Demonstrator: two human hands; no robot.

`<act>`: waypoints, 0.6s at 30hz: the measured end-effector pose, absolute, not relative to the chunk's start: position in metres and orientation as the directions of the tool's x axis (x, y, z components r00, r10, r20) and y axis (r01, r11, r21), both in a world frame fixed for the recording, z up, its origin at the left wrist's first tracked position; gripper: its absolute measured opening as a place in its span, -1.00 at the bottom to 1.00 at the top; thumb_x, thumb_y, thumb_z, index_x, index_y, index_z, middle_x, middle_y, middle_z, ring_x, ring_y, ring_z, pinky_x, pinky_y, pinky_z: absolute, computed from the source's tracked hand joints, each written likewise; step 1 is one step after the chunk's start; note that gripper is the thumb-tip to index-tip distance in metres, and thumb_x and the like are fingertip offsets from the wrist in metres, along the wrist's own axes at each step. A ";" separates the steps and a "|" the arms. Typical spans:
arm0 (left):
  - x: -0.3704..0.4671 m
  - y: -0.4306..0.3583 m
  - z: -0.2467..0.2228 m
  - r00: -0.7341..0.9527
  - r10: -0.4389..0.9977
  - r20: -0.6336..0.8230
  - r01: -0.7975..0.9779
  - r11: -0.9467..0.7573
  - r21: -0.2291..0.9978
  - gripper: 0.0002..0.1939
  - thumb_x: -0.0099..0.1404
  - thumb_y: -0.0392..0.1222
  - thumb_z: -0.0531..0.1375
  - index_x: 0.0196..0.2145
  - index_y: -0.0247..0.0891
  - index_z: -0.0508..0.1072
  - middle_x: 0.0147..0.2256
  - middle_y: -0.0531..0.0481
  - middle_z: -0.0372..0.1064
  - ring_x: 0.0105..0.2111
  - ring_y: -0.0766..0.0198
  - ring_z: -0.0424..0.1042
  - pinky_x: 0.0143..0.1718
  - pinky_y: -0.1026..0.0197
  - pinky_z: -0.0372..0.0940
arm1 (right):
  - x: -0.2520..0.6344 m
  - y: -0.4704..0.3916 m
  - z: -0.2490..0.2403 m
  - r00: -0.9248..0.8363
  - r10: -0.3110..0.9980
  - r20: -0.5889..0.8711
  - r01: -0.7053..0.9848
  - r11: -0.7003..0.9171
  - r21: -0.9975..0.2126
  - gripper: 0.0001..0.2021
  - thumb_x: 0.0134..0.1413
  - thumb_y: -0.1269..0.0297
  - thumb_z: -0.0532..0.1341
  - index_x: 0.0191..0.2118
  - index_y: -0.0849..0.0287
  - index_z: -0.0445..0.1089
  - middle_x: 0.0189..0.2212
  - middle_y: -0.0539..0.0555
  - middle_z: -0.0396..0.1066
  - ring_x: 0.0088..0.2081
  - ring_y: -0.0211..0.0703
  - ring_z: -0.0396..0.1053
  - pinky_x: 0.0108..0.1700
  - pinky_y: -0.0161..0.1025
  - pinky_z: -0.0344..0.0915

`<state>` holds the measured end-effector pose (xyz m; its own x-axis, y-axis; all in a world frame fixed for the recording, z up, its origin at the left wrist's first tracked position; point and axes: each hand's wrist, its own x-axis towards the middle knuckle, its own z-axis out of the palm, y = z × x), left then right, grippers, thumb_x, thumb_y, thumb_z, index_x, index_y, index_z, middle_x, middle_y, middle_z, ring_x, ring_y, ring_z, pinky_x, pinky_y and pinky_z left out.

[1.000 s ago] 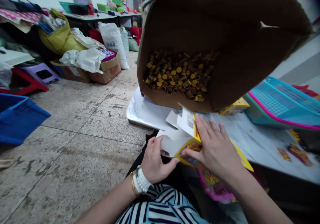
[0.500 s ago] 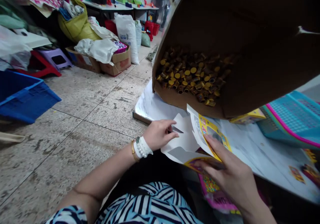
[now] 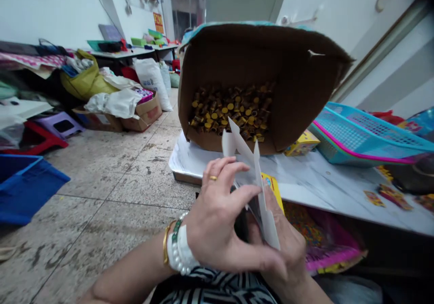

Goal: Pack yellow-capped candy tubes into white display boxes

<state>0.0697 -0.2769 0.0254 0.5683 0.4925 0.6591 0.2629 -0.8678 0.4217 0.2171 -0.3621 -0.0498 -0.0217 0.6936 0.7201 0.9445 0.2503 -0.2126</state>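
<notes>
A partly folded cardboard packaging box (image 3: 262,204) is between my hands, its white inside and raised flaps showing and a strip of yellow print on its outer side. My left hand (image 3: 222,213), wearing a ring and bracelets, is bent around the near side, fingers on the white card and thumb reaching across toward the other hand. From the right side my right hand (image 3: 288,240) grips the box, its fingers partly hidden by the card and my left hand. Beyond them, a large brown carton (image 3: 230,53) lies on its side with many small yellow-capped pieces (image 3: 233,112) inside.
The carton rests on a marbled white table (image 3: 298,177). Right of it are a small yellow box (image 3: 303,142) and blue plastic baskets (image 3: 369,134). Below the edge is a pink bag (image 3: 334,245) of small colourful pieces. A blue crate (image 3: 30,186) stands on the floor at left.
The view has swung right and up. The box has turned upright, with its printed side facing away. My left hand has moved from the open flap to around the box, close to my right hand.
</notes>
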 end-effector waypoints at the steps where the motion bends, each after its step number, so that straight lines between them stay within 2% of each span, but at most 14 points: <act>1: 0.065 -0.279 0.028 0.596 0.454 0.663 0.265 -0.890 0.372 -0.28 -0.04 0.30 0.38 -0.08 -0.31 0.57 0.12 -0.32 0.34 0.27 -0.24 0.16 0.36 -0.31 -0.06 | 0.215 -0.360 -0.048 0.002 0.667 0.745 0.961 0.205 -0.186 -0.22 0.28 0.43 0.19 0.51 0.22 -0.15 0.38 0.36 0.12 0.29 0.29 0.29 0.07 0.09 0.53; 3: 0.054 -0.284 0.034 0.657 0.412 0.632 0.276 -0.911 0.307 -0.39 0.03 0.24 0.36 -0.12 -0.30 0.57 0.14 -0.31 0.33 0.30 -0.25 0.13 0.38 -0.32 -0.13 | 0.212 -0.354 -0.040 0.004 0.628 0.778 0.971 0.184 -0.154 -0.24 0.30 0.41 0.16 0.51 0.24 -0.16 0.43 0.36 -0.01 0.33 0.28 0.22 0.05 0.05 0.54; 6: 0.041 -0.286 0.040 0.739 0.415 0.530 0.273 -0.904 0.328 -0.70 0.10 -0.03 0.36 -0.26 -0.26 0.56 0.12 -0.27 0.34 0.30 -0.19 0.16 0.39 -0.29 -0.10 | 0.206 -0.347 -0.027 -0.138 0.674 0.726 0.900 0.392 -0.192 -0.22 0.34 0.32 0.12 0.50 0.40 -0.28 0.48 0.42 -0.21 0.43 0.29 0.01 0.23 0.16 0.38; 7: 0.038 -0.285 0.041 0.746 0.423 0.514 0.272 -0.899 0.344 -0.72 0.09 -0.06 0.36 -0.27 -0.26 0.56 0.10 -0.27 0.35 0.29 -0.19 0.18 0.39 -0.31 -0.10 | 0.203 -0.346 -0.023 -0.200 0.679 0.707 0.862 0.464 -0.202 -0.20 0.33 0.32 0.12 0.50 0.42 -0.30 0.49 0.41 -0.27 0.45 0.29 -0.07 0.29 0.20 0.30; 10: 0.031 -0.281 0.046 0.708 0.442 0.551 0.288 -0.893 0.346 -0.57 0.10 0.01 0.37 -0.14 -0.31 0.55 0.02 -0.30 0.41 0.27 -0.24 0.23 0.37 -0.41 -0.12 | 0.193 -0.342 -0.015 -0.320 0.630 0.708 0.777 0.602 -0.184 -0.18 0.30 0.38 0.10 0.50 0.44 -0.37 0.51 0.36 -0.40 0.48 0.28 -0.21 0.36 0.28 0.13; 12: 0.023 -0.276 0.051 0.666 0.445 0.598 0.312 -0.895 0.319 -0.63 0.19 -0.07 0.32 -0.11 -0.33 0.52 0.01 -0.30 0.44 0.28 -0.21 0.23 0.37 -0.39 -0.08 | 0.190 -0.339 -0.008 -0.364 0.600 0.713 0.724 0.664 -0.189 -0.16 0.29 0.37 0.10 0.49 0.47 -0.42 0.51 0.36 -0.40 0.49 0.27 -0.24 0.38 0.31 0.09; 14: 0.009 -0.271 0.060 0.652 0.411 0.637 0.327 -0.911 0.252 -0.82 0.25 -0.28 0.25 -0.17 -0.28 0.52 0.02 -0.22 0.49 0.26 -0.09 0.28 0.36 -0.31 -0.01 | 0.194 -0.335 0.000 -0.408 0.593 0.694 0.653 0.721 -0.232 -0.14 0.30 0.29 0.14 0.50 0.43 -0.38 0.50 0.37 -0.35 0.48 0.29 -0.21 0.36 0.29 0.13; 15: -0.001 -0.270 0.066 0.656 0.366 0.660 0.330 -0.926 0.185 -0.83 0.26 -0.34 0.23 -0.18 -0.24 0.53 0.02 -0.15 0.52 0.22 -0.03 0.33 0.36 -0.25 0.03 | 0.200 -0.333 0.005 -0.401 0.601 0.691 0.622 0.733 -0.276 -0.14 0.30 0.23 0.16 0.50 0.37 -0.34 0.50 0.36 -0.31 0.47 0.28 -0.14 0.33 0.24 0.23; 17: -0.025 -0.270 0.076 0.690 0.256 0.676 0.341 -0.940 0.008 -0.79 0.29 -0.34 0.22 -0.14 -0.17 0.56 -0.02 0.02 0.57 0.10 0.09 0.44 0.34 -0.12 0.08 | 0.216 -0.326 0.013 -0.279 0.641 0.715 0.618 0.690 -0.378 -0.14 0.31 0.10 0.17 0.52 0.22 -0.32 0.51 0.33 -0.30 0.39 0.23 0.11 0.14 0.07 0.47; 18: -0.036 -0.273 0.080 0.728 0.165 0.666 0.324 -0.938 -0.122 -0.74 0.36 -0.25 0.19 -0.03 -0.13 0.57 -0.01 0.09 0.58 0.05 0.14 0.47 0.34 -0.05 0.07 | 0.226 -0.322 0.016 -0.178 0.665 0.725 0.648 0.633 -0.422 -0.12 0.30 0.03 0.17 0.52 0.16 -0.33 0.51 0.33 -0.30 0.31 0.20 0.26 0.01 -0.02 0.55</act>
<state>-0.0358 -0.2729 0.0796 0.7279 0.1648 0.6656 0.3235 -0.9384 -0.1215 0.2258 -0.3219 0.0159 -0.1781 0.6655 0.7248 0.6484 0.6334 -0.4223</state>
